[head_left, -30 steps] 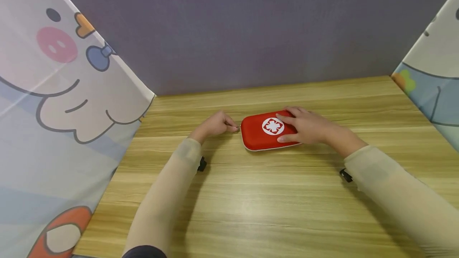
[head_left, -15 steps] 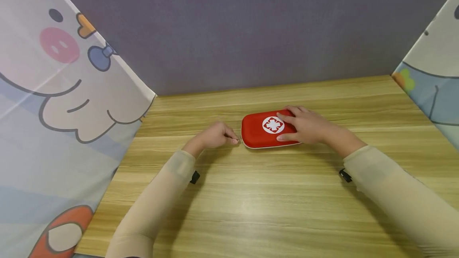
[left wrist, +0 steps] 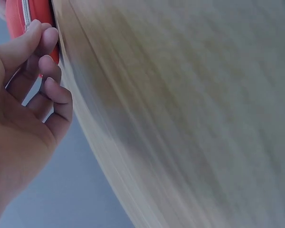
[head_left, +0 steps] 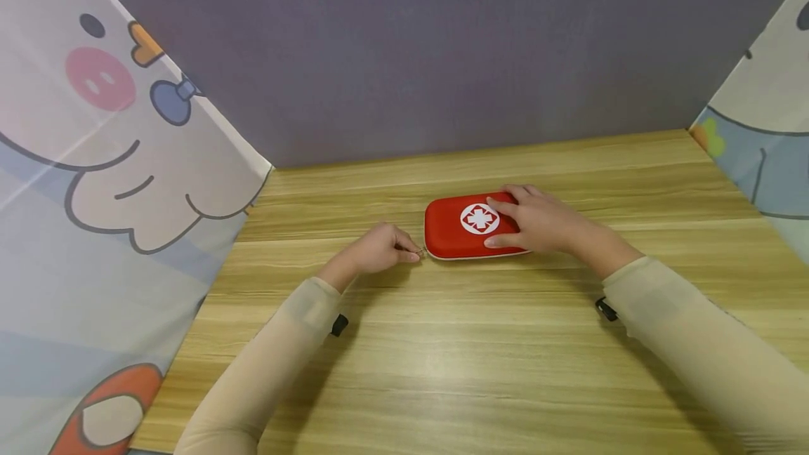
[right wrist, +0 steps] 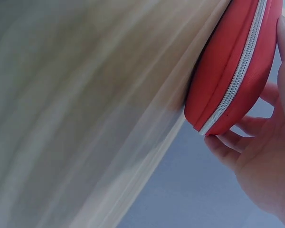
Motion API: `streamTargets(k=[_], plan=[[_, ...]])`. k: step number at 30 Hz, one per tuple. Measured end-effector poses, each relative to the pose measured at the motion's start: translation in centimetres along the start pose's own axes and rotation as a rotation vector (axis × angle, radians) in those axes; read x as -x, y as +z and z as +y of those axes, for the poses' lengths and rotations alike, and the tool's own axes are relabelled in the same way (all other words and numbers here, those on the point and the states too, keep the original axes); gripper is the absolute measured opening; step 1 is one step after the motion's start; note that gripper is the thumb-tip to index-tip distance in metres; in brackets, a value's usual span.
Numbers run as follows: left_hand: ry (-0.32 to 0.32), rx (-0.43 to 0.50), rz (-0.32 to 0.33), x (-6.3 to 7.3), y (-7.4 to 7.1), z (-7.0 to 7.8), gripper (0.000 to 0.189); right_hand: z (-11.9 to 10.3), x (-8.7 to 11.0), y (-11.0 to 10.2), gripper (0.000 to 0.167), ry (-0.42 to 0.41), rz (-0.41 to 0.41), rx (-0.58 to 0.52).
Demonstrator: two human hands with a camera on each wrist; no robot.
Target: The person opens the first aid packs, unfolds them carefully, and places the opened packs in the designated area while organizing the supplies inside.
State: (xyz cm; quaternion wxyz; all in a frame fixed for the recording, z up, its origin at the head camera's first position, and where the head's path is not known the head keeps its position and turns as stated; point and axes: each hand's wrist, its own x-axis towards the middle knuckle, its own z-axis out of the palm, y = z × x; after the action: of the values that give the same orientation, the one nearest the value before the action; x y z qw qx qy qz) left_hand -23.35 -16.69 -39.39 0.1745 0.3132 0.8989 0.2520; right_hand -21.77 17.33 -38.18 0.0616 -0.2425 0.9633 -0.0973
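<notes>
A red zippered first-aid case [head_left: 445,230] with a white cross emblem lies flat on the table. At its near left corner my left hand [head_left: 379,250] pinches the small zipper pull [head_left: 422,253] between thumb and index finger. The other left fingers curl loosely in the left wrist view, just under the white zipper [left wrist: 26,12]. My right hand [head_left: 545,223] grips the case's right end, thumb and fingers spread over the top and round the edge. Along the side that shows in the right wrist view, the zipper [right wrist: 240,71] has its teeth together.
The wood-grain table [head_left: 442,357] spreads out in front of and beside the case. A grey-purple panel [head_left: 411,55] rises along its back edge. Cartoon-printed cloths stand at the left [head_left: 145,181] and right [head_left: 771,153].
My left hand has moved toward me with the zipper pull, from the middle of the case's left end round to its near left corner. The right hand and the case stay nearly still.
</notes>
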Motion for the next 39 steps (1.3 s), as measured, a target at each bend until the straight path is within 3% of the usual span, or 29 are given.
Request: streamTargets(k=[10, 26, 39], plan=[[0.017, -0.007, 0.028, 0.4, 0.5, 0.5, 0.012, -0.4, 0.2, 0.3, 0.093, 0.022, 0.028, 0.026], [0.037, 0.105, 0.022, 0.5, 1.0, 0.4, 0.012, -1.8, 0.4, 0.6, 0.09, 0.075, 0.064, 0.065], [0.066, 0.11, -0.005, -0.6, 1.9, 1.4, 0.016, -3.1, 0.5, 1.2, 0.095, 0.162, 0.126, 0.096]])
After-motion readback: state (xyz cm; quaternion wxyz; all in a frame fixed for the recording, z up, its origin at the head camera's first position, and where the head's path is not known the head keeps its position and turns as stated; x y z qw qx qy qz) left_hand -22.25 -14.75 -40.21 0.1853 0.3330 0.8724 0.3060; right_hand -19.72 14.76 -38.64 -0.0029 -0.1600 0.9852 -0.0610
